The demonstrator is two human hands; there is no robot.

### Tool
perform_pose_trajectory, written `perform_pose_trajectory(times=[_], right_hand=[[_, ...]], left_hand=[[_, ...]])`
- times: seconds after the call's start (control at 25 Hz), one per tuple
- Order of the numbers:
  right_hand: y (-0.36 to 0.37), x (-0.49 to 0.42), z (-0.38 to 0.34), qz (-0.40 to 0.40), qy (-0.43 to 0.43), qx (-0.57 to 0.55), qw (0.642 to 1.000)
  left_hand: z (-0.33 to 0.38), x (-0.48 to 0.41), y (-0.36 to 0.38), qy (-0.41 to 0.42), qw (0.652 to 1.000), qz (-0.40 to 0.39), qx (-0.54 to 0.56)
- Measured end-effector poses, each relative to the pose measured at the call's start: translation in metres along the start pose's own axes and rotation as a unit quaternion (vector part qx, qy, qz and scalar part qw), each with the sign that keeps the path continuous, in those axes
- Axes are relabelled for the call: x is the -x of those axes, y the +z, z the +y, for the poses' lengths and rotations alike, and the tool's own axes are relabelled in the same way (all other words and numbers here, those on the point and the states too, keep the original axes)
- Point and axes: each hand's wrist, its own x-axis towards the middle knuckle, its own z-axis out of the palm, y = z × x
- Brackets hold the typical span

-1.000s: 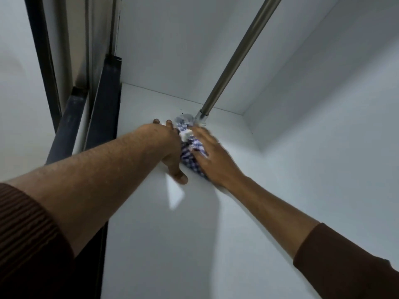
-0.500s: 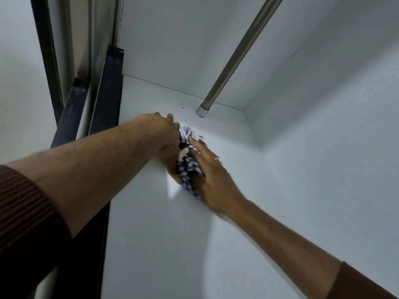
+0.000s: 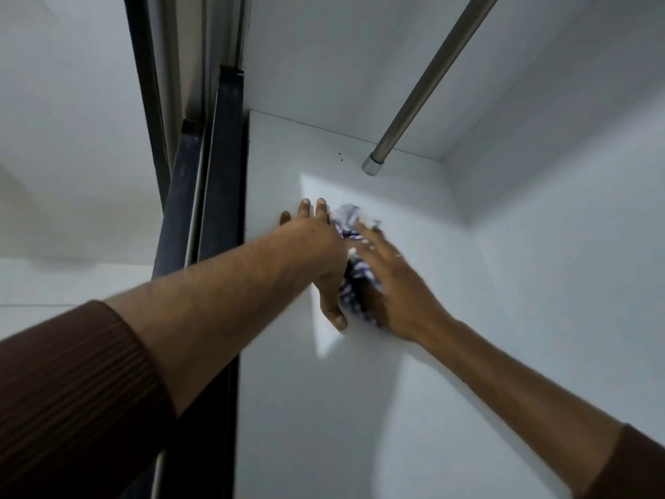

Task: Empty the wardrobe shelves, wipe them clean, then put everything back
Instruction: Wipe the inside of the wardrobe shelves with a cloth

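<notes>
Against the white wardrobe side panel (image 3: 324, 408) at mid-frame, below the hanging rail (image 3: 428, 81), I have both palms flat, left hand (image 3: 320, 246) and right hand (image 3: 396, 286) fingers extended, pressing the checked cloth (image 3: 354, 275) between them, probably for firmer wiping pressure.

Dim, soft shadows, motion blur, wide-angle distortion
</notes>
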Motion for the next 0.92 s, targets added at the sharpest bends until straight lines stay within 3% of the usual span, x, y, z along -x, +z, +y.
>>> perform_pose_trajectory(times=[0.08,0.2,0.32,0.44,0.56,0.64,0.72,0.8,0.92], right_hand=[[0.002,0.014,0.000,-0.013,-0.024,-0.005,1.000],[-0.031,0.040,0.075,0.086,0.085,0.001,0.993],[-0.056,0.054,0.111,0.076,0.203,0.044,0.975],[-0.030,0.041,0.052,0.095,0.149,0.002,0.984],[0.008,0.052,-0.033,0.007,0.032,-0.112,0.993],[0.007,0.068,-0.031,0.006,-0.002,-0.100,0.995],[-0.013,0.077,0.012,0.058,0.048,-0.038,0.996],[-0.038,0.089,0.057,0.103,0.166,-0.025,0.980],[-0.055,0.097,0.076,0.093,0.267,0.003,0.959]], left_hand=[[0.007,0.002,0.008,-0.002,1.000,-0.009,0.011],[0.005,0.010,0.013,-0.004,0.999,-0.032,-0.039],[0.008,0.003,0.018,-0.008,1.000,-0.011,-0.011],[0.009,-0.004,0.021,-0.027,0.999,0.003,0.037],[0.009,0.002,0.021,-0.020,0.999,0.014,0.047],[0.006,0.009,0.020,-0.014,0.998,0.028,0.060],[0.004,0.016,0.018,0.000,1.000,0.002,0.014],[0.005,0.023,0.019,0.020,0.999,-0.020,-0.018],[0.014,0.033,0.033,0.037,0.999,-0.016,-0.002]])
